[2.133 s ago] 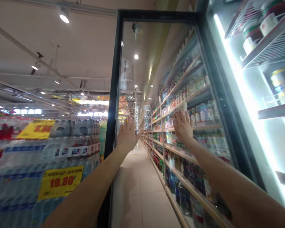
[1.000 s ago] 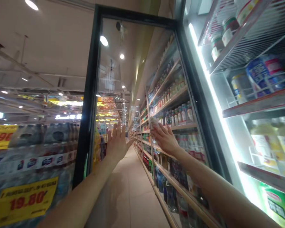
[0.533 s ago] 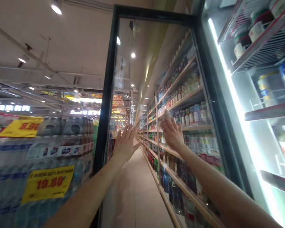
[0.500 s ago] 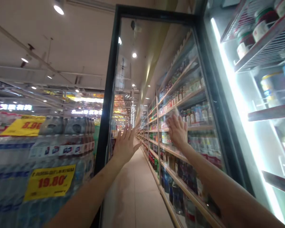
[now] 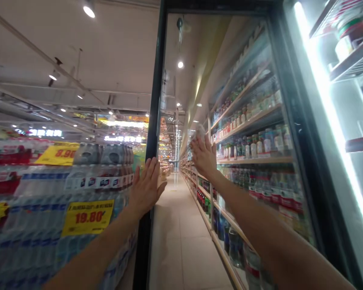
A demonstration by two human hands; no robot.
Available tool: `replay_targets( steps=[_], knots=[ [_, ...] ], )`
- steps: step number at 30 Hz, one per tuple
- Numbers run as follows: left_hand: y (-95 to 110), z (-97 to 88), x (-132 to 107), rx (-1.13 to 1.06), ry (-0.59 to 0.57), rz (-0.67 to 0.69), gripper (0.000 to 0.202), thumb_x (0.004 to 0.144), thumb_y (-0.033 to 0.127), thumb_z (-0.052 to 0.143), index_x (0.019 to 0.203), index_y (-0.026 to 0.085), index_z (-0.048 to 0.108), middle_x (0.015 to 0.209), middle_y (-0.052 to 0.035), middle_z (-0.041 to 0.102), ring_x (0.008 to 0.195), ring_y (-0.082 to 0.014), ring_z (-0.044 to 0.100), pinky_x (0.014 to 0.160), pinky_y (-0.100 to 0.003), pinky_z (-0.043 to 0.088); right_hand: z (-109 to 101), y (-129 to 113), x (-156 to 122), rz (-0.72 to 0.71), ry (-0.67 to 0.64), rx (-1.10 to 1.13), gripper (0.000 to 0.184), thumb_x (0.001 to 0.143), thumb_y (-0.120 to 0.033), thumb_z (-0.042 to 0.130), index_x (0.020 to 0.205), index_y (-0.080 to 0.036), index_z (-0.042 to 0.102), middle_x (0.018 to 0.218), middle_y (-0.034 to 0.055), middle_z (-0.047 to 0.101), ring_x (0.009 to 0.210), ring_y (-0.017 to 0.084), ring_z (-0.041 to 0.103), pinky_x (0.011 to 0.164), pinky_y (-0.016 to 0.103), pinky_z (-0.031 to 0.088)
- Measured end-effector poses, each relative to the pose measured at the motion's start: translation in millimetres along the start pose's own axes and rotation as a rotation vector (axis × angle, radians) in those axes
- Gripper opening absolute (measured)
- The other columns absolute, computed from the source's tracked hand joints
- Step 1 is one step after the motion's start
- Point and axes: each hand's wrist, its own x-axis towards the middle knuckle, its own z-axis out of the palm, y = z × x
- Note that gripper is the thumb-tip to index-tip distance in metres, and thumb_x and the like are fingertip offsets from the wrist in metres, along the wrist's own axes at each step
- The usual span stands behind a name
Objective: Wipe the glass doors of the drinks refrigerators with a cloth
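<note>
An open fridge glass door (image 5: 184, 249) with a black frame (image 5: 156, 100) stands in front of me. My left hand (image 5: 145, 188) lies flat and open against the frame's left edge, fingers pointing up. Higher on the pane, my right hand (image 5: 204, 155) presses a crumpled white cloth (image 5: 199, 131) against the glass, and the cloth sticks out above the fingertips. On the far right is the lit fridge interior, with jars (image 5: 347, 38) on a wire shelf (image 5: 355, 60).
Stacked packs of bottled water (image 5: 48, 201) with yellow price tags (image 5: 87, 217) fill the left side. Through the glass I see a tiled aisle floor (image 5: 181, 241) and long shelves of bottles (image 5: 254, 149) running away on the right.
My right hand with the cloth has slid left and up across the glass. My left hand has shifted from the pane onto the door frame's edge.
</note>
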Motion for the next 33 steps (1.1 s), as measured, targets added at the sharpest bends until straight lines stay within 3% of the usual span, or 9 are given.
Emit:
replay_targets(
  steps=[6, 12, 17, 18, 20, 23, 25, 30, 33],
  knots=[
    [-19.0, -9.1, -13.6, 0.004, 0.009, -0.017, 0.059, 0.088, 0.04, 0.035, 0.138, 0.01, 0.029, 0.145, -0.0156, 0.03, 0.136, -0.0261, 0.024, 0.11, -0.049, 0.018, 17.5, -60.2, -38.1, -0.681, -0.13, 0.11, 0.044, 0.088, -0.026, 0.039, 0.131, -0.031, 0.044, 0.146, -0.0028, 0.033, 0.139, 0.022, 0.013, 0.112, 0.052, 0.01],
    [-20.4, -12.5, -29.2, 0.024, 0.001, -0.004, 0.06, 0.088, 0.041, 0.036, 0.138, 0.008, 0.03, 0.145, -0.0169, 0.031, 0.137, -0.0265, 0.023, 0.11, -0.049, 0.019, 12.5, -50.5, -24.2, -0.269, -0.082, 0.108, 0.045, 0.087, -0.023, 0.039, 0.133, -0.026, 0.043, 0.148, 0.0031, 0.029, 0.14, 0.028, 0.009, 0.108, 0.06, 0.004],
    [-8.5, -16.2, -66.7, -0.015, -0.004, 0.057, 0.058, 0.086, 0.038, 0.041, 0.136, 0.009, 0.034, 0.142, -0.0149, 0.037, 0.136, -0.0244, 0.026, 0.112, -0.044, 0.016, 13.9, -62.5, -136.4, -0.87, -0.359, 0.222, 0.044, 0.088, -0.026, 0.038, 0.131, -0.029, 0.044, 0.147, -0.0049, 0.032, 0.14, 0.019, 0.007, 0.114, 0.048, -0.003],
    [-7.3, -16.8, -75.3, -0.019, -0.001, 0.068, 0.057, 0.086, 0.037, 0.042, 0.136, 0.01, 0.035, 0.141, -0.0144, 0.038, 0.135, -0.024, 0.027, 0.112, -0.043, 0.014, 15.4, -64.3, -153.4, -0.908, -0.37, 0.23, 0.044, 0.087, -0.024, 0.039, 0.131, -0.029, 0.045, 0.146, -0.0064, 0.032, 0.14, 0.018, 0.008, 0.114, 0.046, -0.004],
    [-5.6, -17.1, -90.5, -0.023, 0.004, 0.097, 0.057, 0.086, 0.037, 0.043, 0.136, 0.011, 0.034, 0.139, -0.014, 0.041, 0.135, -0.0233, 0.027, 0.113, -0.042, 0.013, 20.0, -67.6, -163.8, -0.85, -0.34, 0.236, 0.046, 0.086, -0.022, 0.04, 0.13, -0.029, 0.045, 0.146, -0.0057, 0.033, 0.14, 0.018, 0.008, 0.114, 0.046, -0.006],
    [-2.3, -16.0, -107.4, -0.007, 0.004, 0.13, 0.059, 0.086, 0.036, 0.044, 0.137, 0.009, 0.031, 0.139, -0.016, 0.042, 0.137, -0.0228, 0.024, 0.113, -0.043, 0.013, 28.0, -76.1, -145.2, -0.497, -0.229, 0.222, 0.047, 0.085, -0.02, 0.041, 0.131, -0.026, 0.046, 0.146, 0.0005, 0.033, 0.14, 0.024, 0.007, 0.111, 0.054, -0.006],
    [1.0, -15.9, -118.2, 0.013, -0.001, 0.131, 0.06, 0.086, 0.034, 0.044, 0.138, 0.007, 0.029, 0.138, -0.0179, 0.041, 0.138, -0.0231, 0.02, 0.113, -0.044, 0.013, 31.7, -84.6, -146.9, -0.401, -0.199, 0.231, 0.048, 0.084, -0.02, 0.042, 0.132, -0.023, 0.045, 0.146, 0.0029, 0.033, 0.14, 0.026, 0.005, 0.11, 0.056, -0.006],
    [8.7, -18.5, -157.6, 0.002, -0.063, 0.13, 0.061, 0.085, 0.034, 0.047, 0.137, 0.007, 0.03, 0.138, -0.0171, 0.042, 0.138, -0.0234, 0.018, 0.113, -0.044, 0.015, 25.5, -96.4, -242.5, -0.816, -0.344, 0.342, 0.049, 0.085, -0.017, 0.04, 0.133, -0.019, 0.043, 0.146, -0.0013, 0.033, 0.14, 0.018, 0.009, 0.115, 0.044, 0.005],
    [13.5, -17.4, -181.5, 0.001, -0.103, 0.158, 0.062, 0.083, 0.034, 0.049, 0.136, 0.008, 0.032, 0.137, -0.0161, 0.043, 0.138, -0.0236, 0.019, 0.113, -0.044, 0.014, 22.6, -87.0, -275.3, -0.896, -0.351, 0.344, 0.047, 0.087, -0.015, 0.037, 0.133, -0.02, 0.042, 0.145, -0.0044, 0.034, 0.139, 0.014, 0.012, 0.116, 0.038, 0.008]
  ],
)
